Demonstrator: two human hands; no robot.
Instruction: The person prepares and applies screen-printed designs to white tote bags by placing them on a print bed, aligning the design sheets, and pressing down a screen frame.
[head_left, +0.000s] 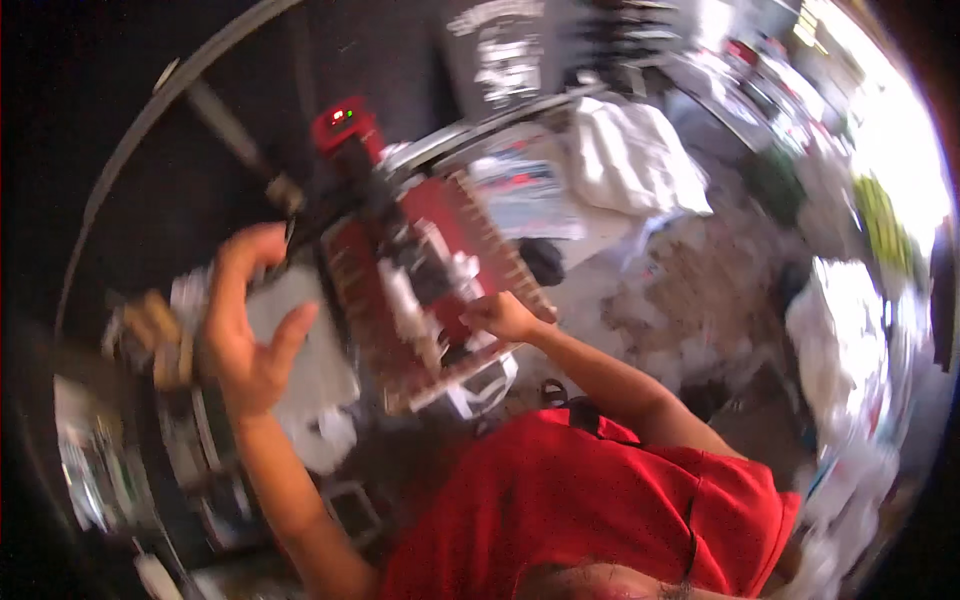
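My left hand [243,345] is raised at the left, thumb and fingers apart, with nothing in it. My right hand [505,317] is at the near right part of a red board [390,340] with pale, notched edges. Its fingers are curled in; what they hold, if anything, is blurred. Across the board runs a dark machine arm [375,190] with pale metal parts. At its far end sits a red control box [345,125] with a lit display.
Beyond the board lie a printed sheet [525,180] and a white cloth [635,155]. A dark printed shirt [500,55] is at the back. White bags or cloth [840,340] pile up at the right. A grey panel [305,350] stands by my left hand.
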